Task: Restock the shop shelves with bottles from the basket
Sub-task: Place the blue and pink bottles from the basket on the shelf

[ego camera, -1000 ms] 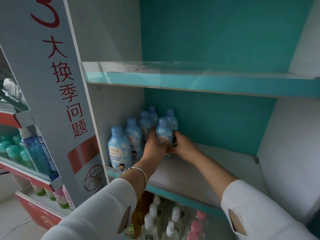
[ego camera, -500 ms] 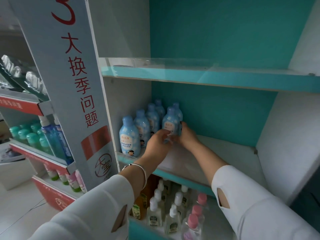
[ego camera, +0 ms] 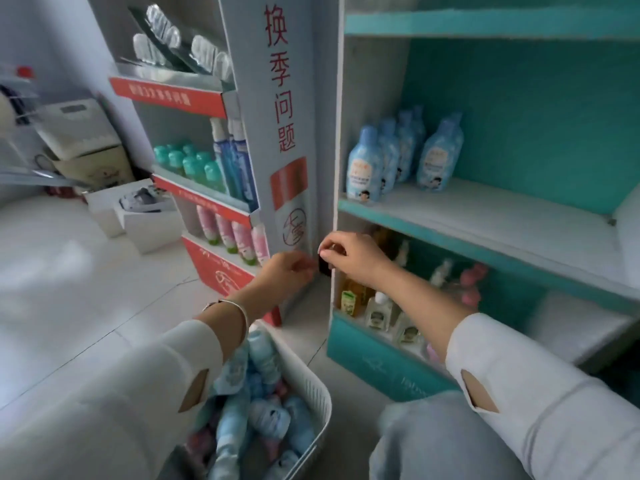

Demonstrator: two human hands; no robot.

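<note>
Several light blue bottles (ego camera: 363, 164) stand in a row at the left end of the middle shelf (ego camera: 491, 223), and one more blue bottle (ego camera: 438, 157) stands just right of them. A white slatted basket (ego camera: 313, 384) on the floor at the bottom centre holds several blue bottles (ego camera: 266, 417) lying in a heap. My left hand (ego camera: 287, 275) and my right hand (ego camera: 349, 258) hover close together in front of the shelf's left upright, below the middle shelf and above the basket. Both have loosely curled fingers and hold nothing.
The lower shelf holds small pump bottles (ego camera: 377, 310) and pink-capped ones (ego camera: 471, 282). A grey and red display stand (ego camera: 207, 98) with green, blue and pink bottles stands to the left. White boxes (ego camera: 145, 216) sit on the tiled floor beyond it.
Both hands let go of the blue bottle on the middle shelf and drew back down out of the shelf. My view swung down and left, bringing the basket into sight.
</note>
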